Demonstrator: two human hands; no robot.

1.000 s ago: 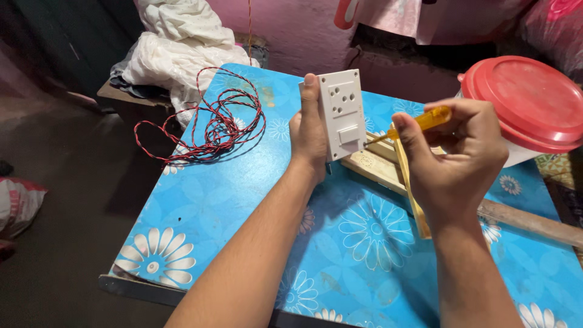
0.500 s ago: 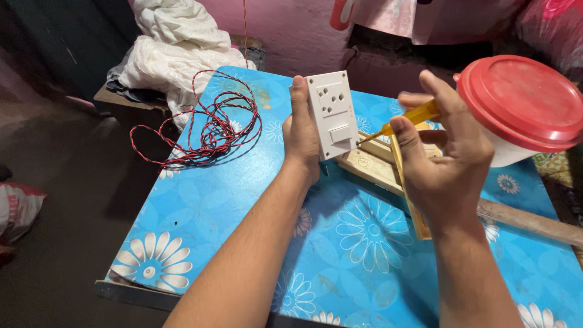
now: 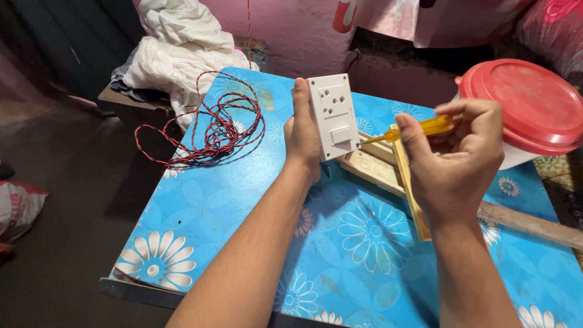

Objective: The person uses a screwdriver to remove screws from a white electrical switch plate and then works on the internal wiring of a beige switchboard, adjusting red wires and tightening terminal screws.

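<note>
My left hand (image 3: 302, 133) holds a white switch-and-socket plate (image 3: 333, 115) upright above the blue flowered table (image 3: 206, 206), its face turned toward me. My right hand (image 3: 452, 161) grips a screwdriver with a yellow handle (image 3: 425, 127), whose thin shaft points left and reaches the plate's right edge. Below both hands lies a pale wooden frame (image 3: 388, 170) on the tabletop.
A tangled coil of red and black twisted wire (image 3: 221, 127) lies at the table's far left and hangs over the edge. A white tub with a red lid (image 3: 525, 106) stands at the far right. White cloth (image 3: 176, 48) is heaped on a low stand behind. A wooden batten (image 3: 534, 222) crosses the right side.
The plate and both hands have stayed close together above the wooden frame. The view has shifted a little, and the screwdriver tip has stayed at the plate's right edge.
</note>
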